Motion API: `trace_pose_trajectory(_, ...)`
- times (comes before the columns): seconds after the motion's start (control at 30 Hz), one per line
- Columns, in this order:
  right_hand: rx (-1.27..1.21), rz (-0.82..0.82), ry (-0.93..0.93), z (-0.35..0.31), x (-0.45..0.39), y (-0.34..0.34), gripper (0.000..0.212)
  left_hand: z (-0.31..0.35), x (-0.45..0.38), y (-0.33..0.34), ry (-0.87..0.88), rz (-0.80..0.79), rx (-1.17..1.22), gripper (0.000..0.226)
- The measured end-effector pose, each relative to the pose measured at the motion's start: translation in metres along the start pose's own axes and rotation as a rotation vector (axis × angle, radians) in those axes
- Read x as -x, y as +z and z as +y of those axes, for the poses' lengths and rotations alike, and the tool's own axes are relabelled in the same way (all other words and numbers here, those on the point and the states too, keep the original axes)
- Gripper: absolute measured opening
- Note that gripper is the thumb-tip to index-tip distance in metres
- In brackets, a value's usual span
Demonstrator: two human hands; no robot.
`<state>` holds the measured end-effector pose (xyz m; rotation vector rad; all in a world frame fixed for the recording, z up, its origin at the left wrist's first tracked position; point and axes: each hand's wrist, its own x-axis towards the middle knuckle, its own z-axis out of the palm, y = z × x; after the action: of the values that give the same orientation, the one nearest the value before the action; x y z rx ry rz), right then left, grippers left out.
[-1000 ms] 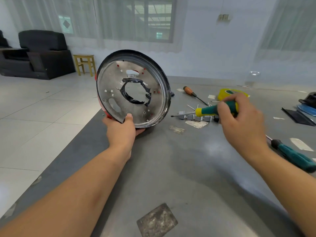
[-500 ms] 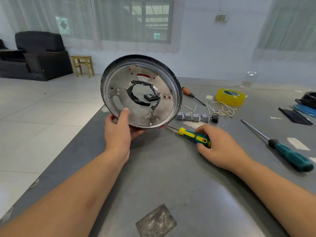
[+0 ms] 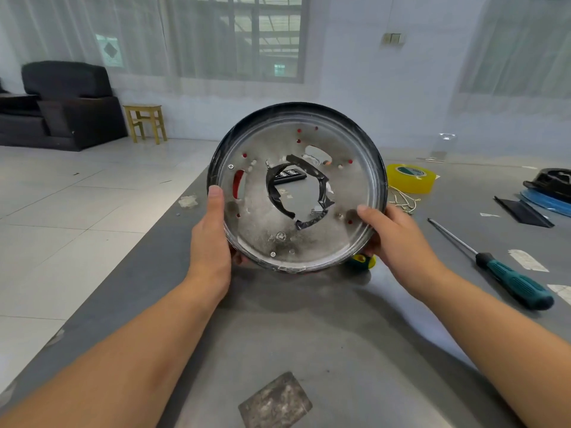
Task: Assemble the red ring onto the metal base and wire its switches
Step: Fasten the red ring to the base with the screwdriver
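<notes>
**Metal base held up in two hands above the grey table**

Black upholstery covers the armchair [image 3: 66, 101] at the far left, which stands on the pale tiled floor, and a small yellow wooden stool [image 3: 145, 122] stands just beside it to the right.

Next comes the left hand [image 3: 211, 239]. It grips the left rim of the round metal base [image 3: 296, 186]: the thumb lies flat on the inner face and the other fingers are curled behind the rim, where they are hidden. The base is held almost upright, above the near part of the grey table [image 3: 309, 335], with its hollow side toward the camera. Its rim is dark. The middle has a large opening edged with torn black tape [image 3: 309, 193]. Red shows through a slot and through several small holes, so the red ring [image 3: 238, 183] sits behind the plate. If any wires are connected, I cannot tell.

The right hand [image 3: 392, 234] grips the lower right rim in the same manner, with the thumb in front. Just under this hand, the green and yellow end of a screwdriver handle [image 3: 363, 261] lies on the table. Behind the base is a roll of yellow tape [image 3: 411, 177], with some thin pale wires [image 3: 401, 202] near it. Further right lies a long screwdriver with a dark green handle [image 3: 513, 281], and at the far right edge lie black and blue parts [image 3: 547, 188].
</notes>
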<state>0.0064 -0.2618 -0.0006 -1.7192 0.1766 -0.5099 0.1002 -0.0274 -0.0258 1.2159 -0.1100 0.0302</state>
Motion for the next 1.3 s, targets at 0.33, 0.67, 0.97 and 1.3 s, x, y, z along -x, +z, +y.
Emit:
trace_pose_trajectory(0.33,-0.402,0.127,0.088,0.001,0.015,0.037,0.025,-0.001,0.027,0.024,0.060,-0.112,0.150,0.078)
trace_pose_trajectory(0.67,-0.650,-0.044,0.148,0.001,0.042,0.061,0.029,-0.021,0.044,0.039,-0.089,-0.168,0.210,0.043)
trace_pose_trajectory(0.97,-0.556,-0.003,0.175,0.011,0.037,0.056,0.024,-0.015,0.045,0.040,-0.106,-0.119,0.238,0.028)
trace_pose_trajectory(1.3,-0.511,0.012,0.174,0.009,0.037,0.058,0.027,-0.018,0.059,0.049,-0.243,-0.223,0.273,0.036)
